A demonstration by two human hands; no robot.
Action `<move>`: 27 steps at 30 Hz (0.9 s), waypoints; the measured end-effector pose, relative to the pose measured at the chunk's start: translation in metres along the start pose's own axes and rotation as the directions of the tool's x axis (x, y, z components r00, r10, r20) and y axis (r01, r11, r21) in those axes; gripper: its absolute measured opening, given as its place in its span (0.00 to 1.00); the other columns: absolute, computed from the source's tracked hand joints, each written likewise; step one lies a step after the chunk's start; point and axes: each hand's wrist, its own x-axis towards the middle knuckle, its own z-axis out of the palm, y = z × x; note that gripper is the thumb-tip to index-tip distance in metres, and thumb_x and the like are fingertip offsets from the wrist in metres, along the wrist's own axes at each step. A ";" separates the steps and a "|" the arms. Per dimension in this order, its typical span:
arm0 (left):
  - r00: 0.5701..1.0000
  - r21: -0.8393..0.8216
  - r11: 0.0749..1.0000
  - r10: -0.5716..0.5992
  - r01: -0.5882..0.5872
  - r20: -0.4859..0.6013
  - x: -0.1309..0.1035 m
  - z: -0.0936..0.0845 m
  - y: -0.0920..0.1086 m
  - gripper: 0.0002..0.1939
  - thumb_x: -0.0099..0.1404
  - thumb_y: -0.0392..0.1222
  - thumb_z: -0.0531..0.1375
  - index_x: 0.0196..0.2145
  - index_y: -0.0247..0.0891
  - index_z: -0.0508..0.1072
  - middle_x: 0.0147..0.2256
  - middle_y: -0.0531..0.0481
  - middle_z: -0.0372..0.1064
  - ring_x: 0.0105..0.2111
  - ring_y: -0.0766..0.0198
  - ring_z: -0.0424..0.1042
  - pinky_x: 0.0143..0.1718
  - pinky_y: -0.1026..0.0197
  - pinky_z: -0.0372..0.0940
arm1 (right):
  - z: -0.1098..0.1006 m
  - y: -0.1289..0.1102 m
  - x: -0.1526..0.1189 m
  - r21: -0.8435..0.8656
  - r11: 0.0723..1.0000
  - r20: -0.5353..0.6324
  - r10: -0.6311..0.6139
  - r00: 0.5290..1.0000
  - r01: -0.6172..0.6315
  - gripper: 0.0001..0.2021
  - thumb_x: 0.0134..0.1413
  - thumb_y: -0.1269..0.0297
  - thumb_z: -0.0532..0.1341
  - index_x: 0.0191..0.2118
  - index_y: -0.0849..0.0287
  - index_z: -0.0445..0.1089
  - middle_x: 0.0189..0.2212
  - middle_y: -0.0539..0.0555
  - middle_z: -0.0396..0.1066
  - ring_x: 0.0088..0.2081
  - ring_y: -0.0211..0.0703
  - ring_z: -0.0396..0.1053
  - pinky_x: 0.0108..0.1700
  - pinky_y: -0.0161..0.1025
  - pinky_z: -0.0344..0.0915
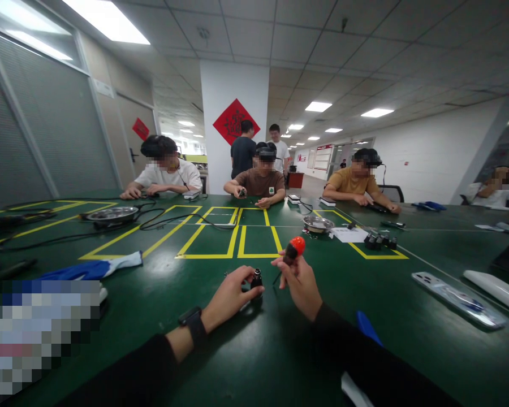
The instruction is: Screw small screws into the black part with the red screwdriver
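My left hand [237, 289] is closed round a small black cylindrical part [257, 278] with a shiny top, held upright at the green table. A dark watch band is on that wrist. To its right, my right hand [299, 282] grips a screwdriver [296, 247] with a red and black handle. The red end points up and its thin dark shaft slants down to the left, its tip near the black part but apart from it.
Metal bowls [318, 224] and several black parts [379, 241] lie beyond my hands. Left are a blue and white glove [93, 268] and cables; right, a clear phone-shaped package [458, 299]. Several people sit across the green table [186, 350], marked with yellow tape.
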 end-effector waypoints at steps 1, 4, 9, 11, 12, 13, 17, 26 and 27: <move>1.000 -0.001 1.000 -0.001 0.001 0.005 0.000 0.000 -0.001 0.13 0.57 0.48 0.59 0.34 0.36 0.67 0.32 0.51 0.65 0.33 0.63 0.64 0.35 0.63 0.58 | 0.000 0.001 -0.001 0.040 0.999 -0.030 0.018 0.999 -0.016 0.13 0.57 0.57 0.54 0.44 0.58 0.59 0.31 0.50 0.70 0.15 0.31 0.61 0.18 0.32 0.59; 1.000 -0.003 1.000 -0.002 0.002 0.013 0.000 0.001 -0.003 0.12 0.57 0.48 0.59 0.33 0.36 0.67 0.31 0.52 0.65 0.31 0.64 0.63 0.33 0.63 0.58 | 0.001 0.002 -0.002 0.105 0.994 -0.092 0.049 0.995 -0.039 0.14 0.58 0.54 0.50 0.45 0.57 0.57 0.23 0.46 0.66 0.14 0.31 0.60 0.16 0.30 0.57; 1.000 -0.010 1.000 0.001 -0.001 0.017 -0.001 0.002 -0.004 0.13 0.57 0.49 0.60 0.35 0.37 0.67 0.32 0.52 0.65 0.32 0.64 0.64 0.34 0.63 0.58 | 0.001 0.003 0.000 0.210 0.970 -0.103 0.148 0.984 -0.124 0.13 0.60 0.55 0.46 0.46 0.55 0.55 0.21 0.43 0.61 0.13 0.30 0.57 0.15 0.28 0.55; 1.000 -0.005 1.000 -0.009 0.009 0.013 0.000 0.002 -0.004 0.16 0.55 0.50 0.61 0.35 0.37 0.67 0.32 0.51 0.66 0.33 0.63 0.64 0.35 0.62 0.59 | 0.001 0.004 0.001 0.286 0.948 -0.096 0.177 0.980 -0.143 0.12 0.60 0.57 0.47 0.48 0.54 0.54 0.22 0.43 0.61 0.15 0.30 0.58 0.17 0.29 0.57; 1.000 -0.004 1.000 -0.018 0.018 0.008 0.000 0.002 -0.005 0.17 0.54 0.51 0.62 0.36 0.37 0.68 0.33 0.51 0.66 0.33 0.63 0.64 0.35 0.62 0.60 | 0.001 0.004 0.002 0.310 0.941 -0.101 0.174 0.979 -0.135 0.13 0.59 0.59 0.48 0.48 0.54 0.53 0.23 0.43 0.62 0.16 0.30 0.59 0.18 0.29 0.59; 1.000 -0.006 1.000 -0.028 0.028 0.004 0.000 0.002 -0.005 0.18 0.52 0.51 0.63 0.36 0.37 0.68 0.33 0.51 0.66 0.33 0.63 0.65 0.35 0.61 0.60 | 0.001 0.004 0.002 0.320 0.940 -0.112 0.160 0.981 -0.117 0.13 0.59 0.60 0.49 0.49 0.54 0.53 0.24 0.44 0.62 0.17 0.30 0.59 0.19 0.29 0.59; 0.999 -0.050 0.998 -0.029 0.030 0.020 0.000 0.002 -0.006 0.23 0.50 0.50 0.65 0.41 0.37 0.68 0.36 0.49 0.68 0.36 0.61 0.66 0.39 0.60 0.62 | 0.002 -0.001 0.000 0.244 0.970 -0.165 0.056 0.985 -0.014 0.12 0.59 0.60 0.51 0.48 0.55 0.55 0.26 0.45 0.64 0.16 0.29 0.59 0.19 0.30 0.58; 0.996 -0.145 0.989 0.029 -0.017 0.084 0.000 0.002 -0.004 0.16 0.53 0.46 0.63 0.38 0.35 0.70 0.33 0.49 0.69 0.34 0.62 0.66 0.37 0.61 0.62 | 0.012 -0.014 -0.012 0.307 0.948 -0.048 -0.070 0.996 0.081 0.12 0.59 0.60 0.51 0.47 0.55 0.53 0.30 0.48 0.66 0.23 0.35 0.68 0.28 0.36 0.65; 0.997 -0.138 0.990 0.028 -0.017 0.079 0.000 0.002 -0.004 0.16 0.53 0.46 0.63 0.37 0.35 0.70 0.33 0.50 0.69 0.33 0.63 0.66 0.36 0.62 0.61 | 0.012 -0.014 -0.013 0.296 0.951 -0.037 -0.080 0.996 0.087 0.12 0.59 0.59 0.51 0.47 0.55 0.53 0.30 0.48 0.66 0.23 0.35 0.68 0.28 0.36 0.65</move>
